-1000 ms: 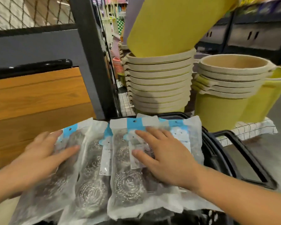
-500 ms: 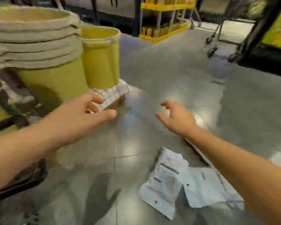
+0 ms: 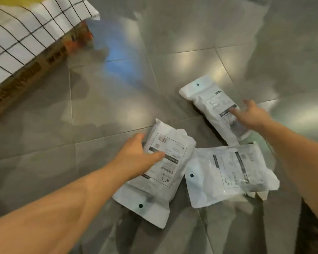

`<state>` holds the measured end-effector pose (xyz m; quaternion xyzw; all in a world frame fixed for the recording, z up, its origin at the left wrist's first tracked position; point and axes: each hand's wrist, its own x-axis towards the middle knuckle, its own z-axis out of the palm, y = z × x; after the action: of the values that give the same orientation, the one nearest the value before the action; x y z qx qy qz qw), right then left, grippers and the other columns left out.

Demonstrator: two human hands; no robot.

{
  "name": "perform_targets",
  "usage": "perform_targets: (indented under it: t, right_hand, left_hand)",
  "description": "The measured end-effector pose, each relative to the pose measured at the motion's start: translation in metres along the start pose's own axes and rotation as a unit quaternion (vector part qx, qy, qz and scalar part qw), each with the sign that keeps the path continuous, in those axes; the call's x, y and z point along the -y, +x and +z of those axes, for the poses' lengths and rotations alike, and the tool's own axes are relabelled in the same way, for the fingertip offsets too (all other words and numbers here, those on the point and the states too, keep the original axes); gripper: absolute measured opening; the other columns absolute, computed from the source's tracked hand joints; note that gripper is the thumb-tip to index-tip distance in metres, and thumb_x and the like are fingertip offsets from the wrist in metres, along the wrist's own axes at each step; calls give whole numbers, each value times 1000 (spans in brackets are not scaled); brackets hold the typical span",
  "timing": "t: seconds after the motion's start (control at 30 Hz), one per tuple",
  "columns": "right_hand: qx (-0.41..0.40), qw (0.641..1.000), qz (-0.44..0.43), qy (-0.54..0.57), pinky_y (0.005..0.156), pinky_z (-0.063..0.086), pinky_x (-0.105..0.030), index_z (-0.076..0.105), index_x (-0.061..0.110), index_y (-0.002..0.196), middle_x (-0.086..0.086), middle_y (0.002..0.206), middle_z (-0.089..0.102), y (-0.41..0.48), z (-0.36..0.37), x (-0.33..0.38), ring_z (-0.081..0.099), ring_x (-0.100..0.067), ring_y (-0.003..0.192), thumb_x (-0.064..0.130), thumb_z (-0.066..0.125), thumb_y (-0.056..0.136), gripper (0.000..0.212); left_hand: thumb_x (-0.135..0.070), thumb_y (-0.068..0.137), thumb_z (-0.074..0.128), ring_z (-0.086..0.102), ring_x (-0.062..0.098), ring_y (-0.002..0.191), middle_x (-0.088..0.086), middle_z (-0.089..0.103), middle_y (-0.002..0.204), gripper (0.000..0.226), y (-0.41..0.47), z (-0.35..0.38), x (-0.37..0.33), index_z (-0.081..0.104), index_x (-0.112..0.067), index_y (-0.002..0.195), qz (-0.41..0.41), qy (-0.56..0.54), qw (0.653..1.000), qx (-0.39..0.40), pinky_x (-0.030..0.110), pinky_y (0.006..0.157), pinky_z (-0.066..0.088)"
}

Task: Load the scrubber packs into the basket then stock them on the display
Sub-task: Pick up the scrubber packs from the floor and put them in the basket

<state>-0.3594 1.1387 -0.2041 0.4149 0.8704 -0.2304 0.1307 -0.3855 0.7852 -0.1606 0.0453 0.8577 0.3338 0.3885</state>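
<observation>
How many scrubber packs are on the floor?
3. The near left pack lies under the left hand, the near right pack beside it, the far pack under the right hand. More may hide beneath the near right pack.

On the floor [image 3: 117,85], the left pack [image 3: 170,173] and right pack [image 3: 228,173] are laid touching, the far pack [image 3: 209,103] just behind them, and a box [image 3: 33,70] at the far-left corner.
</observation>
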Motion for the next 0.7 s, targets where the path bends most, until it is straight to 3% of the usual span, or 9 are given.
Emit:
perform_targets:
  t: [0.1, 0.2, 0.23, 0.33, 0.4, 0.53, 0.57, 0.63, 0.7]
  right_hand:
    - [36, 998, 24, 37, 98, 47, -44, 23, 12, 156, -21, 147, 49, 30, 4, 3, 51, -41, 129, 49, 66, 90, 87]
    - [60, 996, 34, 53, 93, 47, -40, 30, 16, 154, -20, 139, 55, 43, 6, 9, 57, -39, 123, 44, 73, 85, 86]
    - [66, 996, 29, 48, 89, 49, -39, 39, 16, 150, -20, 129, 61, 45, 5, 11, 61, -38, 114, 43, 74, 84, 79]
    - [110, 992, 8, 54, 54, 48, -25, 65, 16, 113, -10, 87, 66, 38, 2, 21, 60, -25, 69, 32, 74, 88, 31]
    - [128, 990, -8, 63, 49, 45, -24, 67, 18, 99, -9, 87, 70, 33, 1, 27, 60, -21, 65, 30, 75, 86, 19]
    - [143, 983, -17, 112, 40, 47, -17, 67, 18, 103, -1, 74, 74, 5, -5, 54, 67, -15, 54, 23, 79, 84, 23]
    - [139, 982, -26, 125, 39, 48, -17, 65, 19, 106, -1, 79, 75, -2, -8, 60, 69, -16, 58, 22, 81, 82, 30]
    - [112, 984, -56, 124, 43, 51, -24, 61, 19, 111, -5, 92, 73, -24, -15, 78, 70, -23, 69, 24, 84, 78, 41]
    - [70, 983, -110, 128, 55, 51, -28, 57, 16, 111, -4, 91, 71, -45, -29, 98, 68, -23, 73, 26, 85, 78, 44]
  left_hand:
    - [-56, 74, 73, 49, 12, 112, -7, 48, 131, 73, 23, 24, 19, 43, -26, 133, -21, 28, 999, 9, 30, 90, 49]
    - [-55, 69, 76, 42, 21, 124, -2, 43, 127, 76, 33, 38, 29, 42, -28, 131, -18, 89, 996, 5, 43, 104, 44]
    - [-51, 68, 79, 43, 21, 123, -1, 44, 126, 76, 36, 39, 31, 41, -26, 129, -15, 93, 996, -2, 44, 104, 43]
    - [-40, 66, 87, 55, 22, 112, 0, 53, 120, 72, 40, 40, 35, 45, -20, 121, -51, 54, 997, -12, 43, 97, 50]
    - [-33, 67, 88, 61, 20, 103, -2, 60, 113, 62, 39, 35, 36, 50, -19, 114, -80, 12, 997, -6, 41, 90, 55]
    - [-17, 77, 80, 67, 17, 93, -1, 68, 106, 40, 27, 17, 34, 59, -20, 110, -106, -94, 990, 8, 34, 80, 58]
    - [-14, 78, 79, 67, 16, 92, -1, 68, 105, 38, 21, 10, 31, 59, -20, 110, -99, -109, 989, 1, 31, 77, 57]
    - [-11, 79, 77, 66, 15, 92, -3, 67, 103, 37, 5, -10, 22, 57, -23, 106, -70, -119, 990, -20, 29, 76, 56]
    - [-10, 78, 76, 65, 15, 94, -5, 66, 102, 37, -15, -35, 6, 55, -24, 104, -31, -108, 993, -47, 31, 79, 56]
